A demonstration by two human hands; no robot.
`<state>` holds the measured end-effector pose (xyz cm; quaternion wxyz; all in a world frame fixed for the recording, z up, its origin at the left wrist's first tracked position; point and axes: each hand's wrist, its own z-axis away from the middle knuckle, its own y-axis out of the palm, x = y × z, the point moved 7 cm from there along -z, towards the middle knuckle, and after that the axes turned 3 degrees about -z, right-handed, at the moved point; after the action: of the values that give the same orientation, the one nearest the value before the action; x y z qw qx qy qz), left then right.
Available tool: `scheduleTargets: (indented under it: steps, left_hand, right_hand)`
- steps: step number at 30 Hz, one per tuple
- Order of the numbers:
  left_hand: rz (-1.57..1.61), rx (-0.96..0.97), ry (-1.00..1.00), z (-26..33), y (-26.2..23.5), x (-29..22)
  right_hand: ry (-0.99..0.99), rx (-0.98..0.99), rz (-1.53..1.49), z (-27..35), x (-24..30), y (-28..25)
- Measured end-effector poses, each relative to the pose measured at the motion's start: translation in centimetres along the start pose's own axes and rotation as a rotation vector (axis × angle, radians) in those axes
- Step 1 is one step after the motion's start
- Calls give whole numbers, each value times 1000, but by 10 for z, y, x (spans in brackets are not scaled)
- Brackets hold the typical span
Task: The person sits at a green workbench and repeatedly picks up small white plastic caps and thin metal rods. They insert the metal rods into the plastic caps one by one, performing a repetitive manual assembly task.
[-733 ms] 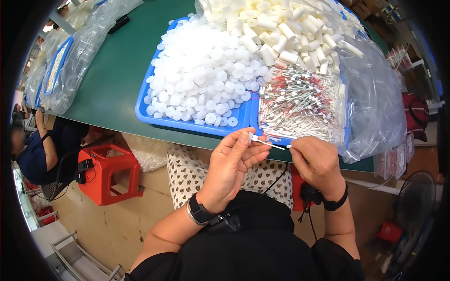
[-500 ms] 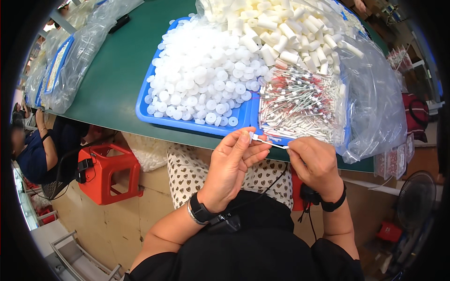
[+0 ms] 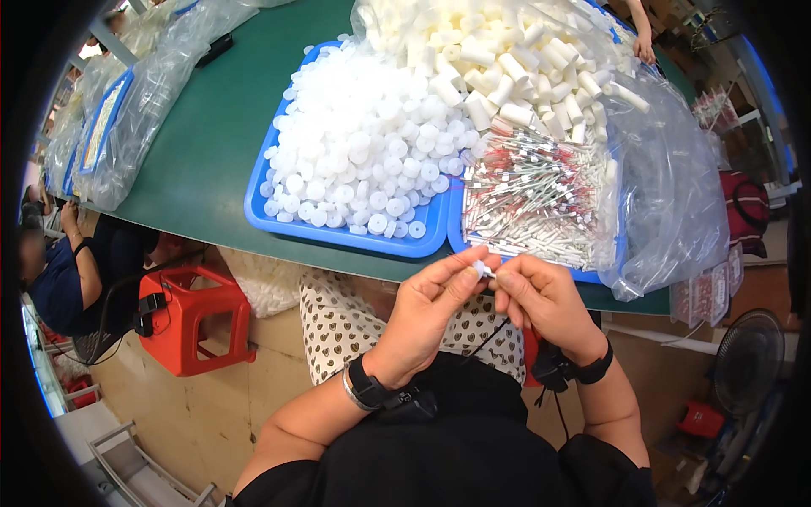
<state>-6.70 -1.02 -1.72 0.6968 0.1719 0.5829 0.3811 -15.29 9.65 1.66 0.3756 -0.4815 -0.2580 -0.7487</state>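
Landmark for all positions: the blue disc tray [image 3: 338, 239], a shallow plastic tray on the green counter [image 3: 203, 160]. Translucent white discs [image 3: 363, 144], many with a small centre hole, were heaped in it.

Both hands were raised close together, just beyond the near right corner of the disc tray, on the person's side. The left hand [image 3: 429, 306] had thumb and forefinger clamped on a small white piece [image 3: 481, 268]; its thin end pointed to the right hand [image 3: 541, 296], whose thumb and forefinger were pinched on that end. Could not tell whether a separate part sat between the right fingertips. A black wristband [image 3: 365, 384] was on the left wrist, another on the right.

Immediately right of the disc tray: a second blue tray [image 3: 456, 230], with thin white rods [image 3: 528, 228] at its near side and red-and-white leads [image 3: 528, 173] behind them. Behind and right of the disc tray: a pile of cream cylinders [image 3: 515, 63]. Farther right: a crumpled clear plastic bag [image 3: 667, 194]. Beyond the cylinders, another person's hand [image 3: 644, 49] was at the counter's far edge.

Below and left of the disc tray, on the floor: a red plastic stool [image 3: 193, 325].
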Motion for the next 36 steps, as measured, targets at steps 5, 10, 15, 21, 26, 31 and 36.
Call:
scheduleTargets:
  steps: [5, 10, 15, 21, 26, 31, 36]
  left_hand:
    - [-109, -48, 0, -1, 1, -7]
    - [6, -33, 35, -7, -6, -4]
    - [55, 10, -52, -7, 1, 7]
    - [60, 18, -76, -4, -9, 11]
    - [61, 36, -88, 0, -12, 3]
    - [46, 158, -10, -2, -1, -6]
    - [-59, 255, 125, 1, 17, -21]
  right_hand:
    - [50, 35, 11, 2, 5, 6]
    - [-660, -523, 1012, -1, 101, -61]
    - [-507, -701, 1078, -66, 108, -171]
    - [-325, -752, 1247, -107, 85, -193]
    - [-519, -687, 866, -85, 82, -218]
    - [-403, -540, 591, -11, 112, -131]
    - [-344, -333, 506, 17, 68, -26]
